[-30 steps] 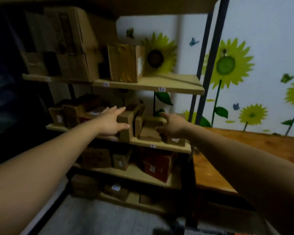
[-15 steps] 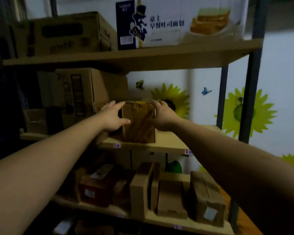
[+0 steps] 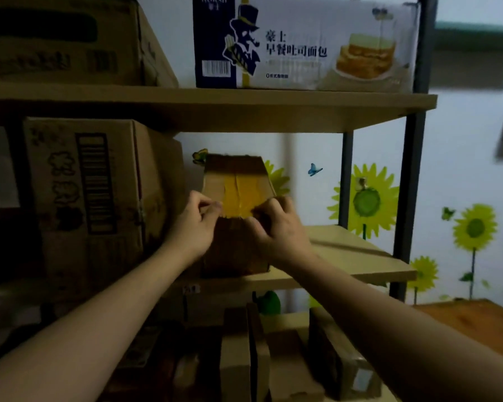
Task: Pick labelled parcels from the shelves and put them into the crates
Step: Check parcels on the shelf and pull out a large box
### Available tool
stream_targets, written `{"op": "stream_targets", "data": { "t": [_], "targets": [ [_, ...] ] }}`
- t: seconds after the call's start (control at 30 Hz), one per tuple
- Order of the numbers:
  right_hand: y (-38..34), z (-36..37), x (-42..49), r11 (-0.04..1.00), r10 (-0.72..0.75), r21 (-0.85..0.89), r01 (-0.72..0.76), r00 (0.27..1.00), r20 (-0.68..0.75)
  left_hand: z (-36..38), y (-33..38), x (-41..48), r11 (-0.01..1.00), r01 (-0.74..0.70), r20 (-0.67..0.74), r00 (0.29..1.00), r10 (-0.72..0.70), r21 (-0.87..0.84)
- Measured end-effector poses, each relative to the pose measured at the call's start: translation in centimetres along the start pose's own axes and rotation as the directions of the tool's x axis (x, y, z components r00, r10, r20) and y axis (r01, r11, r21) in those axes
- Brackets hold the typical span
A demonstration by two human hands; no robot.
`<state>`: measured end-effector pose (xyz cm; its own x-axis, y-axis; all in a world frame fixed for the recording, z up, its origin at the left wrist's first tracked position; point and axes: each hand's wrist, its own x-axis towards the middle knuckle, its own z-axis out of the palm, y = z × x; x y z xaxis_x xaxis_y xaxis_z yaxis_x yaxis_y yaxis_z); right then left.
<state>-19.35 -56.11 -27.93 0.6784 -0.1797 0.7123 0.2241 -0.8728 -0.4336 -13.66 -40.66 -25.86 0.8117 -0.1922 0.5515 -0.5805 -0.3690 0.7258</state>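
Small taped parcel point(image 3: 238, 181) sits on the shelf point(image 3: 346, 256) just right of the big carton point(image 3: 93, 184), and it looks tipped my way. Stiff cardboard, probably light, tape likely slick, so bare corners seem best. My left grip point(image 3: 196, 224) and right grip point(image 3: 276, 224) both curl round its top front edge.

Both bare forearms reach forward and up, drawing in toward each other. The left hand point(image 3: 196, 224) is curled with its knuckles up, its fingertips pinching the near top edge of a box point(image 3: 238, 181). The right hand point(image 3: 278, 227) is just beside it, also curled, with its fingers hooked over the same edge. The hands are close but not touching, their backs toward the camera.
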Motion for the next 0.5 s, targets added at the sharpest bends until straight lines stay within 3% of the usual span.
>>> {"op": "stream_targets", "data": {
  "t": [0.07, 0.2, 0.4, 0.5],
  "targets": [
    [-0.1, -0.2, -1.9, 0.999, -0.012, 0.039, 0.013, 1.0, -0.02, 0.2, -0.3, -2.1, 0.998, -0.064, -0.061, 0.996, 0.063, -0.015],
    [0.8, 0.2, -4.7, 0.989, 0.044, 0.141, -0.045, 0.999, 0.004, 1.1, -0.5, -5.5, 0.997, -0.078, -0.012, 0.997, 0.077, -0.028],
    [2.8, -0.4, -6.4, 0.876, 0.127, 0.455, -0.162, 0.986, 0.108, 2.6, -0.7, -7.5, 0.992, -0.018, 0.018, 1.0, 0.02, -0.122],
    [3.9, -0.2, -6.6, 0.858, 0.108, 0.496, -0.134, 0.991, 0.08, 3.5, -0.4, -7.7, 0.97, 0.018, 0.018, 1.0, -0.014, -0.243]
  ]
}}
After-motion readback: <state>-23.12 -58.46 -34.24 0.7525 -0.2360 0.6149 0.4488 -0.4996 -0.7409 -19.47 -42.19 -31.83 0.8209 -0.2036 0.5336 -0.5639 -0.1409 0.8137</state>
